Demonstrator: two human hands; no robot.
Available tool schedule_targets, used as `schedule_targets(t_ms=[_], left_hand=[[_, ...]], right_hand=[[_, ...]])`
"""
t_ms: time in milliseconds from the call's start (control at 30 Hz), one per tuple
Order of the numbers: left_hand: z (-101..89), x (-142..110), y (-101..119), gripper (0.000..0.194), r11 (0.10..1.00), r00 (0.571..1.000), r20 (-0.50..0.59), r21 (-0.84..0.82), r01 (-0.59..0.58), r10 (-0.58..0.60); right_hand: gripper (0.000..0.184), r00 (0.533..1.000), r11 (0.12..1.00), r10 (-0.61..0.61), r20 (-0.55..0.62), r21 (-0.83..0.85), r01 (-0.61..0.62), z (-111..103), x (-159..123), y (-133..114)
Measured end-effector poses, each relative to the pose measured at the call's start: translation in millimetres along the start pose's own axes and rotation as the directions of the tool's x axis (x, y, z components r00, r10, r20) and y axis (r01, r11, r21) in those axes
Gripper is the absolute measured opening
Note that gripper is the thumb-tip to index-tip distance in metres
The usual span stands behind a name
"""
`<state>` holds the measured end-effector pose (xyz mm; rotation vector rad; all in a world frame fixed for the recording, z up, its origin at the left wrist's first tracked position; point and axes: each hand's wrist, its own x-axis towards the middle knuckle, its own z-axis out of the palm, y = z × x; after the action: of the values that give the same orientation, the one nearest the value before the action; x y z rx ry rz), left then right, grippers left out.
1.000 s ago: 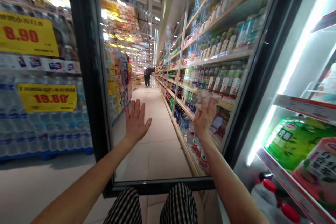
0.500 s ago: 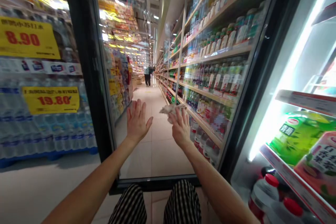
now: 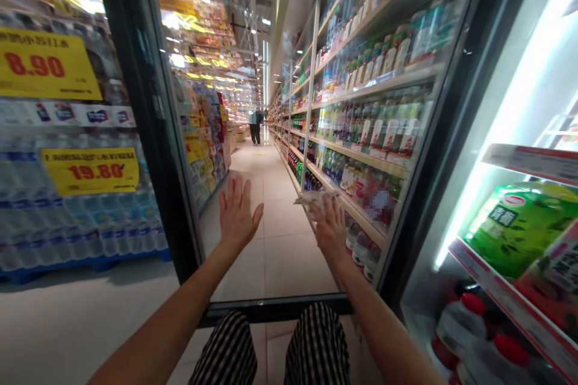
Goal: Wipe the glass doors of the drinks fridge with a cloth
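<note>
Upright in front of me stands a glass door [image 3: 280, 264] with a black frame. My left hand [image 3: 237, 216] lies flat on its glass, fingers stretched and thumb out to the side, with nothing in it. To the right, my right hand [image 3: 329, 225] presses a crumpled, pale cloth [image 3: 318, 197] against the pane. Part of the cloth shows beyond the fingertips; the rest is hidden under the palm. Both hands are at about the same height, a short gap apart.
Right of the door is a lit cooler with a shelf [image 3: 506, 295] bearing a green drink pack [image 3: 519, 228] and red-capped bottles [image 3: 467, 319] below. Stacked water bottles [image 3: 94, 216] stand left. Through the glass show shelves of drinks and a distant person [image 3: 255, 126].
My right hand has slid right and slightly down across the glass with the cloth. My left hand keeps nearly the same place. The view has shifted a little.
</note>
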<state>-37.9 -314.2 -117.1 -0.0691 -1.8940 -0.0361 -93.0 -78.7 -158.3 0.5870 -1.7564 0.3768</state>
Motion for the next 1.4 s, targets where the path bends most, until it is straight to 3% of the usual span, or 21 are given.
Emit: schedule_targets(t_ms=[133, 200, 267, 333, 367, 467, 567, 600, 667, 733, 767, 800, 867, 933, 967, 1067, 1133, 1200, 1300, 1333, 1400], left_hand=[[2.7, -12, 8, 0.068, 1.000, 1.000, 0.014, -0.012, 0.021, -0.021], [4.5, -18, 13, 0.068, 0.999, 0.999, 0.013, -0.022, 0.041, -0.041], [5.2, -23, 15, 0.068, 0.998, 0.999, 0.018, -0.033, 0.046, -0.046], [4.6, -27, 15, 0.066, 0.999, 0.999, 0.027, -0.040, 0.035, -0.033], [4.1, -28, 14, 0.065, 0.999, 0.999, 0.028, -0.042, 0.027, -0.026], [4.0, -32, 14, 0.065, 0.999, 0.999, 0.033, -0.047, 0.021, -0.020], [6.4, -34, 17, 0.067, 0.997, 0.998, 0.032, -0.056, 0.051, -0.049], [7.4, -35, 19, 0.067, 0.996, 0.998, 0.032, -0.058, 0.061, -0.060], [8.6, -35, 20, 0.067, 0.995, 0.997, 0.032, -0.062, 0.074, -0.072], [8.9, -35, 19, 0.066, 0.995, 0.997, 0.043, -0.063, 0.072, -0.069], [8.8, -35, 18, 0.065, 0.996, 0.997, 0.048, -0.062, 0.069, -0.066], [8.8, -36, 18, 0.065, 0.996, 0.997, 0.052, -0.061, 0.065, -0.062], [9.2, -36, 18, 0.066, 0.996, 0.997, 0.055, -0.064, 0.062, -0.059], [10.2, -37, 18, 0.068, 0.995, 0.997, 0.045, -0.070, 0.067, -0.064], [10.7, -37, 18, 0.069, 0.995, 0.997, 0.037, -0.069, 0.067, -0.065], [11.3, -38, 18, 0.070, 0.997, 0.998, 0.028, -0.052, 0.062, -0.060], [10.8, -38, 18, 0.069, 0.997, 0.998, 0.037, -0.046, 0.057, -0.055], [10.3, -38, 17, 0.068, 0.997, 0.998, 0.048, -0.049, 0.052, -0.050], [10.4, -37, 18, 0.069, 0.998, 0.998, 0.036, -0.042, 0.046, -0.045], [10.5, -37, 18, 0.069, 0.998, 0.999, 0.028, -0.037, 0.045, -0.044], [10.3, -37, 17, 0.069, 0.999, 0.999, 0.013, -0.029, 0.037, -0.037]], right_hand=[[0.063, 0.891, 0.926, 0.371, -0.263, 0.029, -0.377, -5, -1, 20], [0.064, 0.932, 0.955, 0.295, -0.212, 0.045, -0.292, -1, -3, 6], [0.063, 0.999, 0.998, 0.019, -0.033, 0.060, -0.017, 5, -11, -13], [0.058, 0.974, 0.979, -0.194, 0.114, 0.090, 0.184, 5, -20, -18], [0.055, 0.969, 0.978, -0.204, 0.139, 0.080, 0.194, 3, -24, -12], [0.051, 0.990, 0.990, 0.134, -0.053, -0.027, -0.136, -8, -27, 20], [0.052, 0.877, 0.906, 0.405, -0.257, -0.019, -0.424, -11, -24, 31], [0.053, 0.895, 0.918, 0.382, -0.229, -0.017, -0.396, -9, -25, 27], [0.051, 0.987, 0.988, 0.153, -0.051, -0.013, -0.154, -5, -32, 14], [0.049, 0.989, 0.995, -0.101, 0.107, 0.018, 0.100, -3, -41, 10], [0.049, 0.982, 0.990, -0.141, 0.128, 0.018, 0.140, -4, -44, 14], [0.049, 0.990, 0.995, -0.101, 0.100, -0.002, 0.102, -6, -45, 21], [0.052, 0.983, 0.984, 0.167, -0.082, -0.048, -0.171, -11, -43, 36], [0.055, 0.884, 0.908, 0.400, -0.241, -0.027, -0.418, -12, -39, 43], [0.056, 0.867, 0.894, 0.431, -0.249, -0.015, -0.448, -12, -38, 41], [0.052, 0.990, 0.990, 0.143, 0.003, 0.006, -0.143, -10, -38, 29], [0.048, 0.993, 0.999, -0.040, 0.110, 0.032, 0.037, -11, -36, 29], [0.047, 0.997, 0.997, 0.080, 0.003, -0.001, -0.080, -14, -28, 35], [0.053, 0.883, 0.911, 0.405, -0.236, 0.014, -0.413, -14, -13, 35], [0.055, 0.884, 0.910, 0.408, -0.230, 0.027, -0.413, -12, -10, 30], [0.055, 0.978, 0.981, 0.194, -0.071, 0.036, -0.192, -10, -9, 18]])
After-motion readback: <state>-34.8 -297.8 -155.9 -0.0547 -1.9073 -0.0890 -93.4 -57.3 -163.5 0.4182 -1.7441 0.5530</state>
